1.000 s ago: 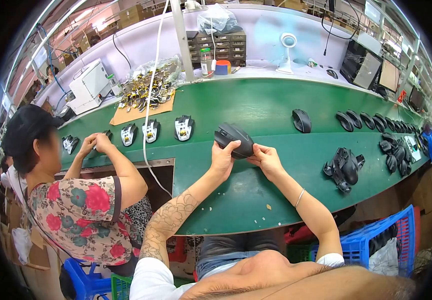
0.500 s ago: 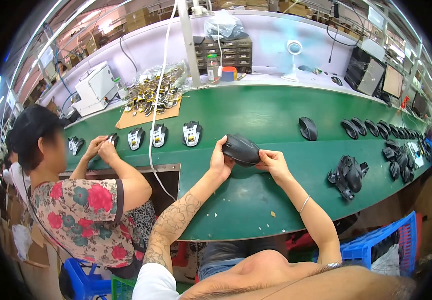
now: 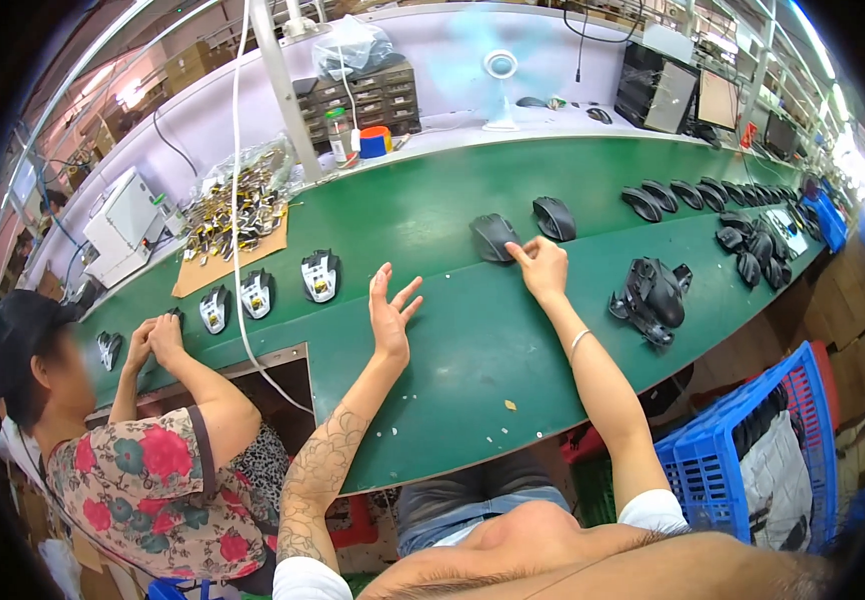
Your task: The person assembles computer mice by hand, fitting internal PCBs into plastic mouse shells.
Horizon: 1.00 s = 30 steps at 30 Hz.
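My right hand (image 3: 541, 268) pinches the near right edge of a black computer mouse (image 3: 493, 237), which sits on the green bench (image 3: 443, 400). Just beyond that mouse, to its right, stands another black mouse (image 3: 554, 218). Held above the bench with fingers spread, my left hand (image 3: 391, 318) has nothing in it. The nearest thing to it is a white-and-black mouse base (image 3: 320, 275), with its inner parts showing. To my right lies a small pile of black mouse shells (image 3: 655, 297).
On the left a co-worker (image 3: 153, 460) handles a small part, its kind hidden. More open mouse bases (image 3: 257, 294) stand in a row there. Loose parts (image 3: 233, 210) heap on cardboard. A white cable (image 3: 238, 200) hangs down. Black mice (image 3: 688, 193) line the right; a blue crate (image 3: 703, 470) stands below.
The mouse went from both hands, above the bench, to the bench beside the other mouse. My left hand let go and moved left; my right hand reached farther out. The view swung right.
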Each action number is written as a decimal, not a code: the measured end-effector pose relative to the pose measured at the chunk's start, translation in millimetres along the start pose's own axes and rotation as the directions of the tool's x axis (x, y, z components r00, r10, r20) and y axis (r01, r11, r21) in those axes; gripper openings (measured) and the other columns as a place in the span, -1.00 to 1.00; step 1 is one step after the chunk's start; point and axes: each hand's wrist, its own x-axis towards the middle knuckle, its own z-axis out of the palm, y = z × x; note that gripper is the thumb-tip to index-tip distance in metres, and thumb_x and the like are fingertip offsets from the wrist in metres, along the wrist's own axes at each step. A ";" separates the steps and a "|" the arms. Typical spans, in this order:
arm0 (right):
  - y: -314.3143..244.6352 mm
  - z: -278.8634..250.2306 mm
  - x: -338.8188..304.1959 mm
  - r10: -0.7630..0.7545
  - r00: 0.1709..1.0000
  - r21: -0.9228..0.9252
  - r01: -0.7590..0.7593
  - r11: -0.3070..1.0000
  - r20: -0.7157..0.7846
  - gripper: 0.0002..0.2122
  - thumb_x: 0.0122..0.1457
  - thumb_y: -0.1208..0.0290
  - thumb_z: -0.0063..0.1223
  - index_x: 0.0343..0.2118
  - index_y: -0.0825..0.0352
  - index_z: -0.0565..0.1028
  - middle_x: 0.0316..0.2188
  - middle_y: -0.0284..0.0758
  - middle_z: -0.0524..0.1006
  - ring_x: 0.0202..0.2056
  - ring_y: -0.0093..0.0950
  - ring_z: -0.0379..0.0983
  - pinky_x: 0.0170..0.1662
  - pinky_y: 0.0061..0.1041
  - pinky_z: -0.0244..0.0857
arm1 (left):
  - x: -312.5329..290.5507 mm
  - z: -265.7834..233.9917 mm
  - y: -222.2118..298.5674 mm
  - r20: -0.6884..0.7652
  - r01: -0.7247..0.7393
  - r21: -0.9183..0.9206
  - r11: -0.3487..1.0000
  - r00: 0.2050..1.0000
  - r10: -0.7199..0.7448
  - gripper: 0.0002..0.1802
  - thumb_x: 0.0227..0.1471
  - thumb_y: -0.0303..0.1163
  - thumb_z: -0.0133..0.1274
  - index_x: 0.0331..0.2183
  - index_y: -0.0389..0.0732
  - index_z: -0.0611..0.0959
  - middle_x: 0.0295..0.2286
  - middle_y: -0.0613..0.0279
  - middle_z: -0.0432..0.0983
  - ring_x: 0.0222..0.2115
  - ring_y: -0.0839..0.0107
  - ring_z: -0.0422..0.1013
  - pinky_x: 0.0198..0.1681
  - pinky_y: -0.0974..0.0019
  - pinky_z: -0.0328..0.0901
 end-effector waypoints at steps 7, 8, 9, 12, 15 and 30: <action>-7.5 6.3 -5.2 -0.210 0.977 0.233 0.196 0.953 0.037 -0.63 -0.05 0.48 0.09 -0.11 0.23 0.34 -0.40 -0.21 0.52 -0.32 -0.29 0.47 -0.24 -0.30 0.31 | -6.2 7.3 -3.6 0.017 0.040 0.000 0.999 0.999 -0.040 -0.27 0.05 0.16 -0.27 0.05 -0.21 0.20 0.10 0.11 0.01 -0.03 0.14 0.29 -0.03 0.18 0.15; -4.6 5.7 -8.0 -0.198 0.980 0.223 0.186 0.957 0.030 -0.63 -0.05 0.48 0.09 -0.11 0.23 0.34 -0.40 -0.21 0.52 -0.32 -0.29 0.47 -0.24 -0.30 0.31 | -5.7 8.9 -4.5 0.024 0.017 0.007 1.000 1.000 -0.018 -0.29 0.04 0.16 -0.26 0.04 -0.20 0.21 0.09 0.12 0.02 -0.03 0.14 0.29 -0.04 0.18 0.15; -6.7 5.8 -11.2 -0.285 0.956 0.133 0.274 0.953 0.069 -0.51 -0.04 0.49 0.05 0.01 0.18 0.21 -0.20 -0.17 0.42 -0.15 -0.24 0.36 -0.10 -0.16 0.20 | -4.8 9.1 -4.6 0.034 0.022 0.006 1.000 0.999 -0.022 -0.29 0.04 0.16 -0.26 0.04 -0.20 0.21 0.09 0.12 0.02 -0.03 0.14 0.29 -0.04 0.18 0.15; -5.4 -0.3 -13.0 -0.307 0.933 0.001 0.312 0.950 0.186 -0.35 -0.02 0.51 0.01 0.17 0.10 0.03 0.08 -0.14 0.20 0.10 -0.14 0.11 0.06 0.13 -0.05 | -4.5 11.4 -6.0 0.005 0.009 -0.019 1.000 1.000 -0.009 -0.32 0.05 0.08 -0.21 0.05 -0.21 0.23 0.11 0.13 0.01 -0.08 0.18 0.34 -0.10 0.20 0.21; -6.0 -11.2 -1.7 -0.262 0.948 -0.323 0.309 0.895 0.180 -0.39 -0.03 0.45 0.03 0.13 0.09 0.11 0.12 -0.14 0.13 0.15 -0.10 -0.01 0.07 0.22 -0.11 | -0.2 8.3 -4.6 -0.022 0.024 -0.047 0.999 0.999 -0.025 -0.38 0.07 0.04 -0.20 0.03 -0.19 0.25 0.08 0.16 0.08 -0.09 0.21 0.36 -0.11 0.23 0.22; 94.6 -99.4 37.7 0.258 0.933 -0.681 -0.020 0.732 0.250 -0.76 -0.13 0.63 -0.09 -0.33 0.26 0.40 -0.28 -0.09 0.43 -0.16 -0.11 0.33 -0.09 -0.23 0.19 | -4.9 3.6 -13.1 -0.034 -0.023 -0.093 0.995 0.999 0.020 -0.55 -0.01 -0.02 -0.05 -0.17 -0.11 0.37 -0.23 0.26 0.34 -0.27 0.43 0.39 -0.26 0.35 0.22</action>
